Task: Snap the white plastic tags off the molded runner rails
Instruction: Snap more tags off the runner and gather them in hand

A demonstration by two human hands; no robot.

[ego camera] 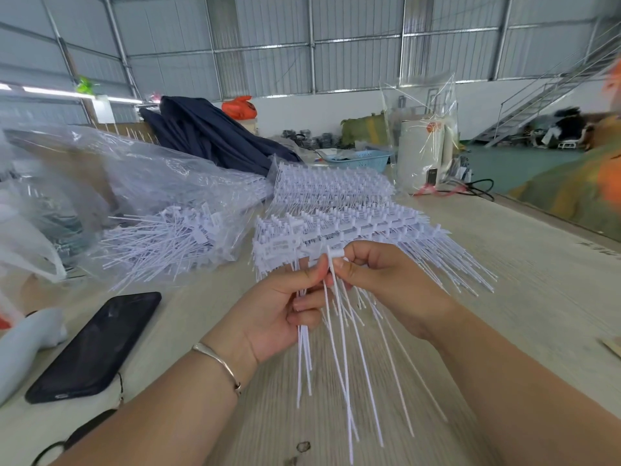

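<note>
Head view: a stack of runner rails is seen lying on the surface, just beyond both hands, with its thin white tails fanned toward the person. A loose bundle of tags is gripped in the left hand, the fingers curled round the strands so that the long tails hang down over the surface; this hold is judged to keep the pieces already freed gathered in one place. One tag head is pinched between thumb and forefinger of the right hand, right at the near edge of the stack, and the left thumb is pressed close beside it, presumably to brace the strand while the head is bent off its rail.

More tags are kept in a clear plastic bag to the left, probably as the store for finished pieces. A black phone lies near the left forearm.

The joint between the pinched head and its rail is hidden by the fingertips, so it cannot be told whether it is already broken. The individual rails in the stack are blurred together, and the right edge of the view is smeared into orange and green shapes that cannot be identified.
</note>
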